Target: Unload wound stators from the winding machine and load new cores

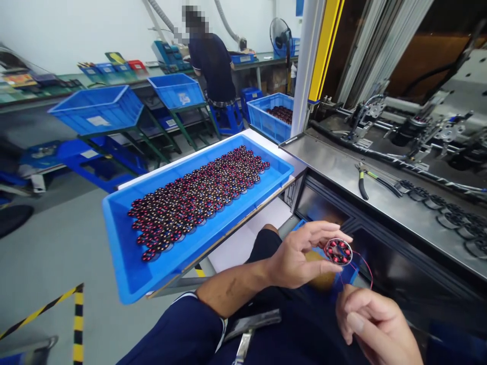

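Between the thumb and fingers of my left hand point(294, 256) is a round motor stator point(338, 252) wound with red wire. Loose red wire point(368, 267) loops from its right side down toward my right hand point(375, 322). The fingers of my right hand are pinched together just below the stator, where a thin red wire end runs into them. To my left, a shallow blue tray point(125, 281) holds rows of similar wound stators point(201, 195).
Pliers point(367, 178) lie on the metal machine bench point(323, 157), beside a row of bare stator cores point(451, 218). A yellow-edged machine post point(323, 56) rises ahead. A co-worker point(213, 63) sits at the far bench near blue bins point(177, 91). Another blue crate point(262, 116) holds more parts.
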